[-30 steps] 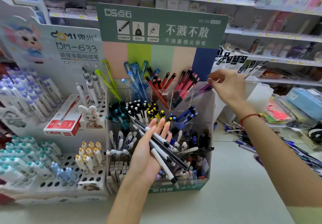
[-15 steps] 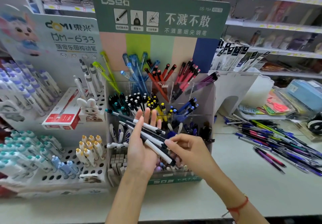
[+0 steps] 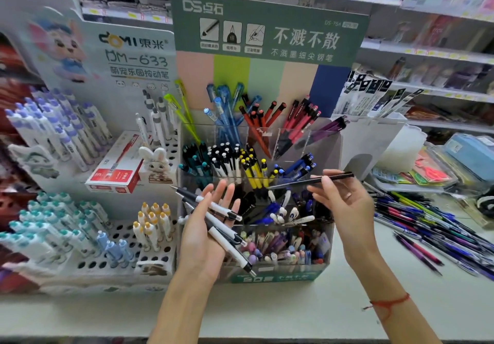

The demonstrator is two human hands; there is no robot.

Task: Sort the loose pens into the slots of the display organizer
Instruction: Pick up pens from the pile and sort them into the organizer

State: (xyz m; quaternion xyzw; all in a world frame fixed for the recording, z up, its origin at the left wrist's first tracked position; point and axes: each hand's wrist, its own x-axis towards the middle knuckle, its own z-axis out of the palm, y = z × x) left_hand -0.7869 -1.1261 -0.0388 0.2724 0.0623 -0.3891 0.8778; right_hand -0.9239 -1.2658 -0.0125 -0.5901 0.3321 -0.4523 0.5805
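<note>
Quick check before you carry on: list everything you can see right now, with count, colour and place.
display organizer: one, clear with green header, centre; slots hold blue, red, yellow, black pens
single pen: one, dark, held level in right hand
white-and-black pens: several, across left palm
loose pens: many, mixed colours, on counter at right
perforated stand: one, white, left, with pastel pens
red box: one, on that stand
rabbit figure: one, white, beside box
left hand: palm up, fingers straight
right hand: pinching single pen
</note>
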